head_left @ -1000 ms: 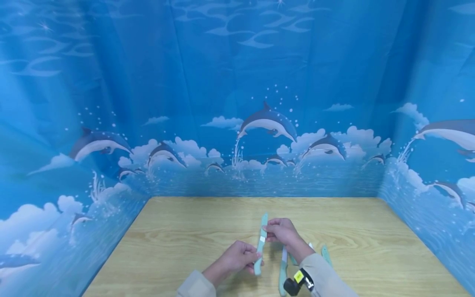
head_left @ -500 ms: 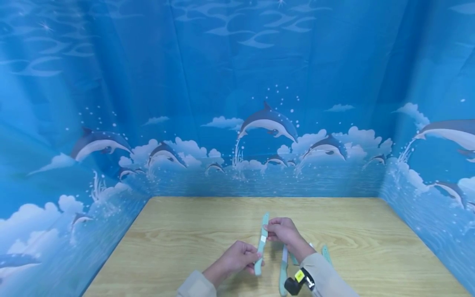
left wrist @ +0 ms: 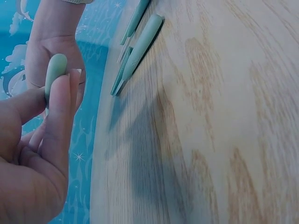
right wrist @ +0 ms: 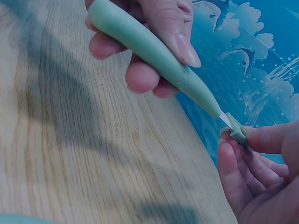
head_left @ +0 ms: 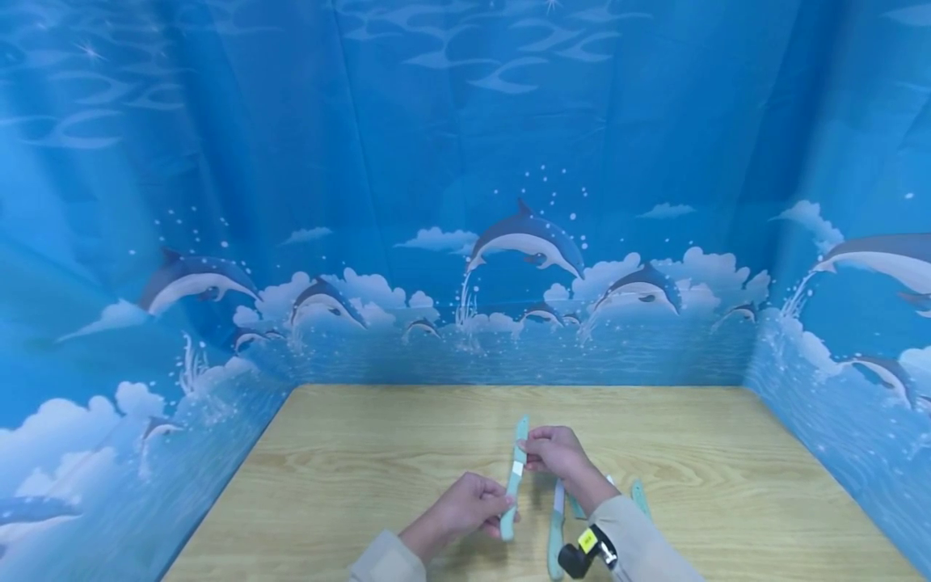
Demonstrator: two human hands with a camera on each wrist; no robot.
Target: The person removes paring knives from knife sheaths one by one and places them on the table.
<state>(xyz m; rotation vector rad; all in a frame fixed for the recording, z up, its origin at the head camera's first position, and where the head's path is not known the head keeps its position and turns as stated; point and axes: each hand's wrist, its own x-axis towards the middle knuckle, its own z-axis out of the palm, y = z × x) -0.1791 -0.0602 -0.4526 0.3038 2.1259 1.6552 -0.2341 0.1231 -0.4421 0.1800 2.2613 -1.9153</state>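
A knife with a mint green handle (head_left: 507, 521) is held up above the table in both hands, tilted in the head view. My left hand (head_left: 469, 508) pinches the handle between thumb and fingers. At the far end, my right hand (head_left: 558, 453) pinches the knife's green blade cover (head_left: 521, 432). Between handle and cover a short stretch of pale blade (right wrist: 225, 120) shows; the rest of it is hidden inside the cover. In the left wrist view the rounded handle end (left wrist: 56, 65) points toward the camera.
Below my right forearm, another green-handled knife (head_left: 556, 541) lies on the wooden table (head_left: 349, 453). More green pieces (head_left: 640, 499) lie beside it, partly hidden by the sleeve. A blue dolphin-print curtain (head_left: 436, 162) surrounds the table's back and sides.
Both hands and the knife have shifted very slightly to the right. The hold of each hand looks the same.
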